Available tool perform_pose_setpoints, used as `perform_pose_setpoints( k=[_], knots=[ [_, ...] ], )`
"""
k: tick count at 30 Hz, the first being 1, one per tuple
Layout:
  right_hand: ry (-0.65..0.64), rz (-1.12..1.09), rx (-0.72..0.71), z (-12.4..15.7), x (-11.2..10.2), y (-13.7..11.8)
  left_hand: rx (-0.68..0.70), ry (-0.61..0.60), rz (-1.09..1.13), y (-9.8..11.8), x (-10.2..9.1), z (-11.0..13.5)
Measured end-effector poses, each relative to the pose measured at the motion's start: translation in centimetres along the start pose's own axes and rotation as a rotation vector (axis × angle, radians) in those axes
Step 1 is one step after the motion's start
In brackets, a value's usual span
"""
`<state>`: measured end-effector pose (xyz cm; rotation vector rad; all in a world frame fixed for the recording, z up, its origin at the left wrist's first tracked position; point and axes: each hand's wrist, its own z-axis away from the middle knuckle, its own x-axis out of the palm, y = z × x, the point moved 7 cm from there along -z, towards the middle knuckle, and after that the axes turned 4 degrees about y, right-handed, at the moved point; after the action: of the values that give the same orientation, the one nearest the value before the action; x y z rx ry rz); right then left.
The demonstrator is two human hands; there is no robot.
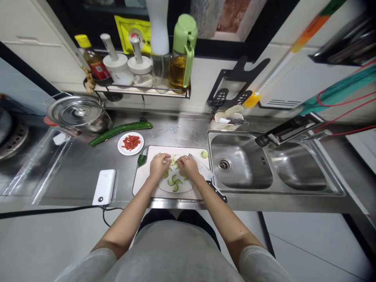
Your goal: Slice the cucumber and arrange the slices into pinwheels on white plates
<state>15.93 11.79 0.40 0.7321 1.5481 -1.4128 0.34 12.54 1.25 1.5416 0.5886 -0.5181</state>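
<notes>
A white plate (176,189) lies on the pale cutting board (150,154), with curved cucumber slices (175,181) laid on it in pinwheel groups. Over its left side, my left hand (159,164) has thumb and fingers pinched together; whatever is between them is too small to make out. My right hand (188,167) is closed at the far side of the plate, its fingertips on a cucumber slice (174,158). A kitchen knife (216,191) rests at the board's right edge, its blade partly behind my right hand. Cucumber rounds (204,154) sit in the board's far right corner.
Left of the board are a small plate (119,145) of chopped red pieces, a whole cucumber (122,131), a white power bank (105,187) and a lidded steel pot (80,113). A double sink (241,160) adjoins on the right. Bottles and jars fill a rack (141,89) above.
</notes>
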Motion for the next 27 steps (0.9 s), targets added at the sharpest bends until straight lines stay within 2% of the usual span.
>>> perform_pose_setpoints(
  k=[5, 11, 21, 27],
  knots=[
    [-0.026, 0.123, -0.005, -0.4, 0.9, -0.3, 0.005, -0.091, -0.242, 0.7, 2.1, -0.6],
    [-0.051, 0.171, 0.005, -0.5, 1.5, -0.1, -0.031, -0.136, -0.347, 0.6, 3.5, -0.9],
    [-0.051, 0.182, 0.002, -0.7, 2.1, 0.2, -0.058, -0.183, -0.443, 0.3, 4.0, -0.8],
    [-0.004, 0.126, 0.024, -0.7, 1.2, 0.6, -0.079, -0.175, -0.432, 0.3, 3.5, -1.0]
  ],
)
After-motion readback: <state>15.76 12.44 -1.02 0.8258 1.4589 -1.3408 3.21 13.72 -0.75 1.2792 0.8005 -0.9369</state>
